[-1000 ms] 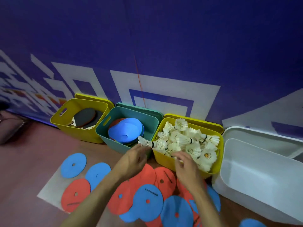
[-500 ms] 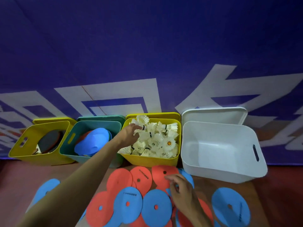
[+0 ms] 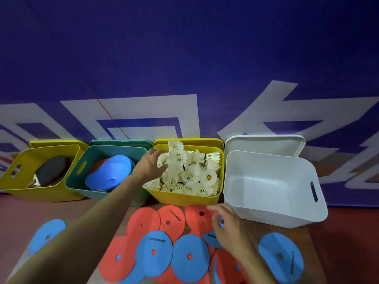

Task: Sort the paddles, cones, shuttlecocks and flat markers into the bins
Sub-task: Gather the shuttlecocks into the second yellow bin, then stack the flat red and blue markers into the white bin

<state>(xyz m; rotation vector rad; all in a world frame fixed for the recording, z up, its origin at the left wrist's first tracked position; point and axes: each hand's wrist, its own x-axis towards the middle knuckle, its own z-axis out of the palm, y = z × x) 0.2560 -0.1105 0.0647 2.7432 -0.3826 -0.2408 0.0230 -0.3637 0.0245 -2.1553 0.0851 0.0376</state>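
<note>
My left hand (image 3: 150, 167) reaches over the left rim of the yellow bin (image 3: 184, 198), which is heaped with white shuttlecocks (image 3: 190, 175). Its fingers curl around the feathers of one shuttlecock (image 3: 163, 159) on the pile; I cannot tell whether they grip it. My right hand (image 3: 227, 226) hovers low over the red and blue flat markers (image 3: 164, 251) on the floor. Its fingers are apart, with the tips at a red marker (image 3: 196, 218). A yellow bin (image 3: 24, 191) at the far left holds paddles (image 3: 52, 171). The teal bin (image 3: 75, 183) holds blue and red cones (image 3: 110, 173).
A white bin (image 3: 272, 214) stands at the right end of the row, with nothing in it. All the bins stand against a purple banner wall, lids propped behind them. Lone blue markers lie at the far left (image 3: 46, 235) and at the right (image 3: 281, 256).
My left hand carried a shuttlecock from beside the teal bin into the shuttlecock bin. My right hand dropped from that bin's front to the markers. The view swung right.
</note>
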